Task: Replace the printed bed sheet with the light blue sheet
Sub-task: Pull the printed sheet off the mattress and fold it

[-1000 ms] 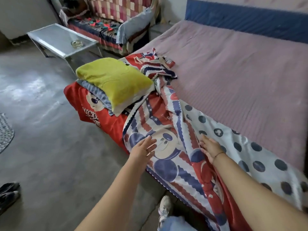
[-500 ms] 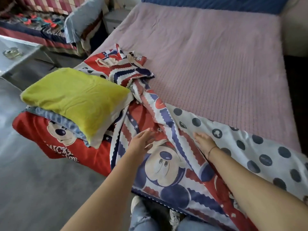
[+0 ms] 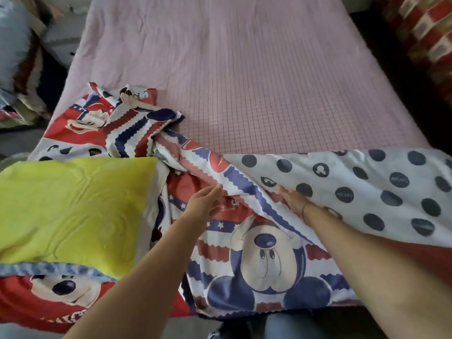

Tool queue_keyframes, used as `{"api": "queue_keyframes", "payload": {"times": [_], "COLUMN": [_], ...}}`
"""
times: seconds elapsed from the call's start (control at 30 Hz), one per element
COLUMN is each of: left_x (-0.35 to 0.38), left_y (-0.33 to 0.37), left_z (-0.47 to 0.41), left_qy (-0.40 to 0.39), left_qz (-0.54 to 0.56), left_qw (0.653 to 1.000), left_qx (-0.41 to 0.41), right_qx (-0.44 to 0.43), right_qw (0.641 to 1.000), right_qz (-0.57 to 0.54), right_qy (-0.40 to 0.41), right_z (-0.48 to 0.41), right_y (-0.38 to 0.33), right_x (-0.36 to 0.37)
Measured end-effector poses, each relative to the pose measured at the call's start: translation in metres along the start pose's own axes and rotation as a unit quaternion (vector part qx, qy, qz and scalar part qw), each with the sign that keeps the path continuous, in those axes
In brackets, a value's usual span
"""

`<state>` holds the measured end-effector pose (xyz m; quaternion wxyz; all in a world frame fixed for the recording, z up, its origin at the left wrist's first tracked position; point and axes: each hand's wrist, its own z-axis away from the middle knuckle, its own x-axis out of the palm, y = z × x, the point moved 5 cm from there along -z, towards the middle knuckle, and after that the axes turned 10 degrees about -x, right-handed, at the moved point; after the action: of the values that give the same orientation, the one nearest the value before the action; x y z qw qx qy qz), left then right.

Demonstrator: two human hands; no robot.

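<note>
The printed bed sheet, red, white and blue with cartoon mice and a polka-dot underside, lies bunched along the near edge of the bed. The pink checked mattress is bare beyond it. My left hand lies on the sheet with straight fingers, their tips against a raised fold. My right hand rests flat on the other side of that fold, its fingertips at the edge of the polka-dot part. A thin band circles that wrist.
A yellow pillow lies on a red cartoon pillow at the bed's near left corner. A pale blue cushion sits at the far left, and a checked red cushion at the far right. My jeans show below.
The view has swung right and closer over the bed. Both hands have slid forward along the printed sheet up to the raised fold.
</note>
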<state>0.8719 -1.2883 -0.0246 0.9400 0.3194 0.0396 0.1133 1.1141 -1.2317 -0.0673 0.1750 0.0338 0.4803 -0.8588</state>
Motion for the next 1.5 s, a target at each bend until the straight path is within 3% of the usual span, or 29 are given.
{"api": "queue_keyframes", "payload": {"times": [0.2, 0.3, 0.4, 0.47, 0.63, 0.77, 0.8, 0.87, 0.97, 1.07, 1.17, 1.27, 1.5], "left_x": [0.003, 0.016, 0.031, 0.039, 0.047, 0.031, 0.026, 0.019, 0.007, -0.005, -0.010, -0.014, -0.031], "left_y": [0.008, 0.019, 0.033, 0.041, 0.039, 0.013, 0.009, 0.006, 0.005, 0.004, 0.002, -0.011, -0.067], "left_z": [-0.017, -0.020, -0.028, -0.037, -0.050, -0.068, -0.070, -0.068, -0.064, -0.061, -0.049, -0.035, -0.010], "left_qy": [-0.023, -0.026, -0.024, -0.014, -0.040, -0.065, -0.068, -0.061, -0.046, -0.036, -0.049, -0.061, -0.112], "left_qz": [-0.081, -0.141, -0.163, -0.225, -0.469, -0.684, -0.707, -0.690, -0.618, -0.594, -0.573, -0.591, -0.622], "left_qw": [0.996, 0.988, 0.981, 0.964, 0.860, 0.703, 0.680, 0.699, 0.773, 0.795, 0.805, 0.790, 0.774], "left_qx": [0.006, 0.057, 0.101, 0.139, 0.199, 0.182, 0.182, 0.177, 0.133, 0.119, 0.146, 0.148, 0.033], "right_qx": [0.003, -0.018, -0.046, -0.074, -0.053, -0.052, -0.051, -0.056, -0.049, -0.043, -0.022, -0.025, -0.033], "right_qw": [0.999, 0.999, 0.992, 0.992, 0.996, 0.997, 0.997, 0.998, 0.999, 0.998, 0.995, 0.988, 0.975], "right_qz": [-0.033, -0.036, -0.115, -0.091, 0.048, 0.017, 0.015, 0.017, 0.009, -0.010, -0.021, 0.056, 0.138], "right_qy": [0.020, -0.003, -0.025, -0.050, -0.059, -0.053, -0.047, -0.022, -0.008, -0.034, -0.099, -0.142, -0.170], "right_z": [0.009, 0.021, 0.036, 0.045, 0.075, 0.085, 0.086, 0.087, 0.081, 0.074, 0.073, 0.077, 0.092], "right_y": [0.013, 0.017, 0.016, 0.016, 0.022, 0.020, 0.016, 0.013, 0.020, 0.032, 0.038, 0.038, 0.061], "right_x": [0.017, 0.029, 0.043, 0.049, 0.051, 0.046, 0.044, 0.039, 0.038, 0.044, 0.060, 0.071, 0.078]}}
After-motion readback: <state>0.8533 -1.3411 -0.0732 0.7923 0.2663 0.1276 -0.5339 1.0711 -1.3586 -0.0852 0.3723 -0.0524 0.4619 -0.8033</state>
